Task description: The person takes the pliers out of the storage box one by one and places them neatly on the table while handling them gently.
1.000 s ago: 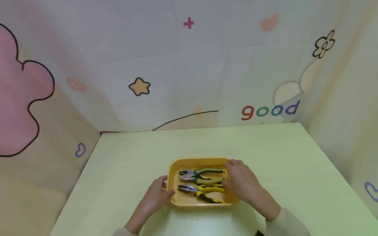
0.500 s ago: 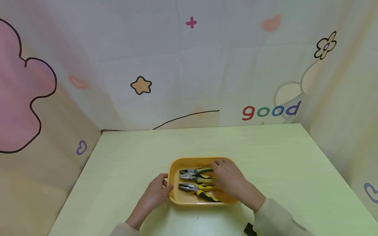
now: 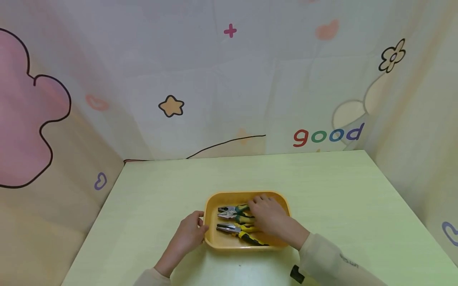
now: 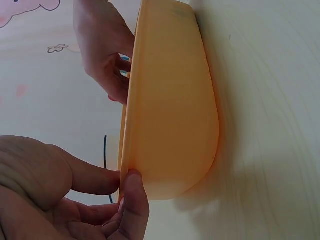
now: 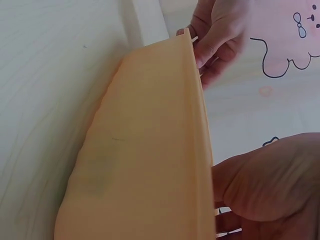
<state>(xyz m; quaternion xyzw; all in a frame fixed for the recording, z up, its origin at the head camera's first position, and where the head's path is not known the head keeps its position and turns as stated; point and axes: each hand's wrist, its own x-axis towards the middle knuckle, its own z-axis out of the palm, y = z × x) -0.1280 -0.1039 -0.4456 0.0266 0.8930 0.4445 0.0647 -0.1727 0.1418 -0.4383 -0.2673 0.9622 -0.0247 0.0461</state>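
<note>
In the head view, a yellow-orange plastic tray (image 3: 247, 248) holds pliers with green-and-yellow handles (image 3: 241, 219) and, nearer the front, pliers with yellow-and-black handles (image 3: 248, 238). Both sets of metal jaws point left. My left hand (image 3: 187, 232) pinches the tray's left rim; the left wrist view shows thumb and finger meeting on that rim (image 4: 129, 150). Inside the tray, my right hand (image 3: 270, 216) reaches over the right ends of the handles. Its fingertips are hidden, and I cannot tell whether they grip the green-and-yellow pliers. The right wrist view looks onto the tray's outer wall (image 5: 140, 125).
The tray rests on a pale green table (image 3: 161, 190). A printed curtain (image 3: 214, 79) stands along the back and both sides. A small black object (image 3: 297, 274) shows beside the right sleeve (image 3: 325, 254).
My right hand has moved left from the tray's right rim into the tray, covering more of the pliers' handles. My left hand keeps its place at the left rim. The pliers stay where they were.
</note>
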